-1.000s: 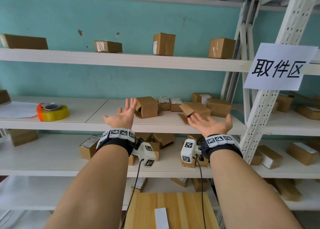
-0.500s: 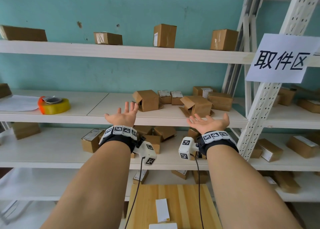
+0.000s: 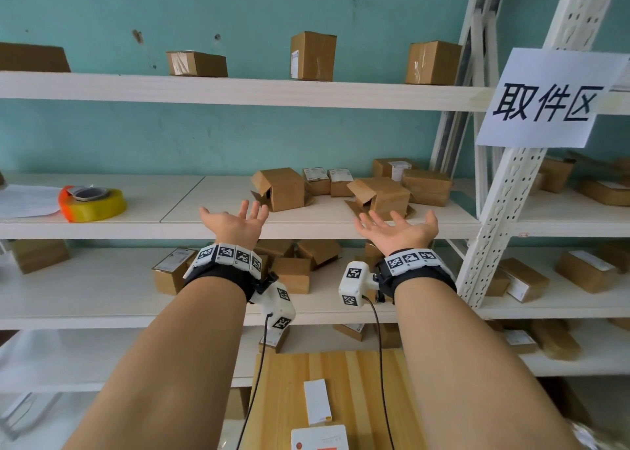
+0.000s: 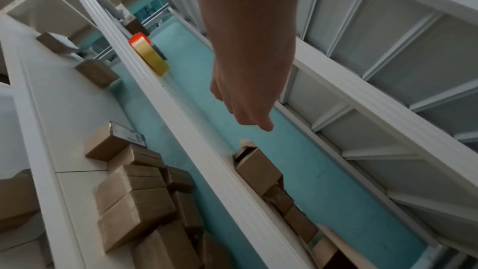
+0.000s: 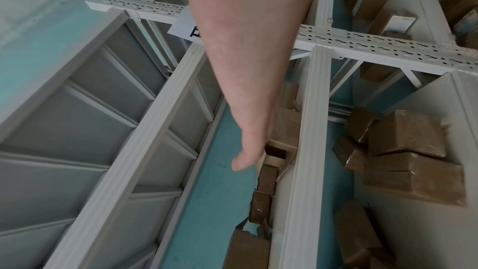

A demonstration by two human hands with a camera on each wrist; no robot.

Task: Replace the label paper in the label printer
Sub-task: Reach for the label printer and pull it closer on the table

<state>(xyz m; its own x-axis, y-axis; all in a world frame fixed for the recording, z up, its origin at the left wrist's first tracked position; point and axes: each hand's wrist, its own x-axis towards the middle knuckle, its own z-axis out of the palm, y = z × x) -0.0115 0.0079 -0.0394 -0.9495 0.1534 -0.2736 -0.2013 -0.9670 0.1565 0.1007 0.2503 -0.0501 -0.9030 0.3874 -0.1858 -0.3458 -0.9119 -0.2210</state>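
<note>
- Nearest, a white box-like device with a red mark (image 3: 319, 436), probably the label printer, lay on the pale wooden table (image 3: 361, 388); seemingly light, rigid plastic, best gripped by its sides.
- Beyond, left hand (image 3: 235, 224) and right hand (image 3: 397, 233) hovered spread, empty.

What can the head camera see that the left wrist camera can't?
Only the head view shows the right hand, the paper sign, and the wooden table with a white box on it. Only the left wrist view shows the underside of the upper shelf. Both show the open left hand, the yellow tape roll and brown boxes.
</note>
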